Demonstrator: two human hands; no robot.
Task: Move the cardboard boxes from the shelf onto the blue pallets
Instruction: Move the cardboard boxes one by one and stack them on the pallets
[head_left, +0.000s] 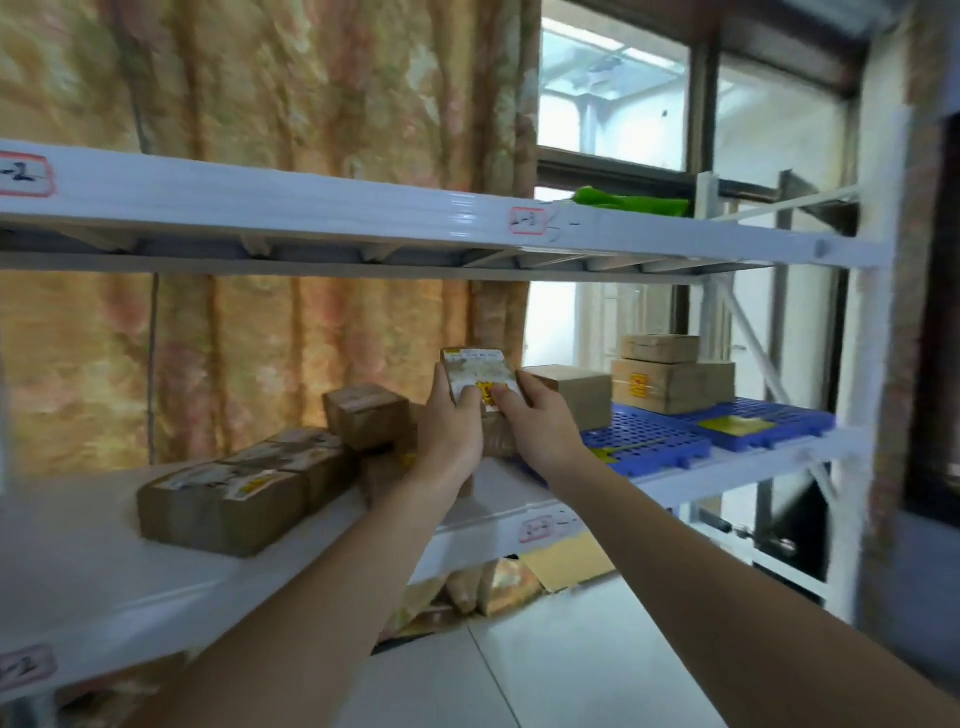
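Held: small labelled cardboard box (479, 379), gripped by left hand (451, 431) and right hand (540, 426), raised above white shelf (78, 561) | Shelf left: brown boxes (223, 506) clustered | Shelf right: blue pallets (649, 441) bearing three boxes (675, 384), two stacked | Upper shelf: green item (631, 203) | Behind: patterned curtain (260, 93), window (613, 98)

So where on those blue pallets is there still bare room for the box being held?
The near blue pallet is mostly bare grid in front of the single box. The far pallet is bare along its front, below the two stacked boxes. The white shelf to the left is crowded with boxes. Both hands grip the held box.
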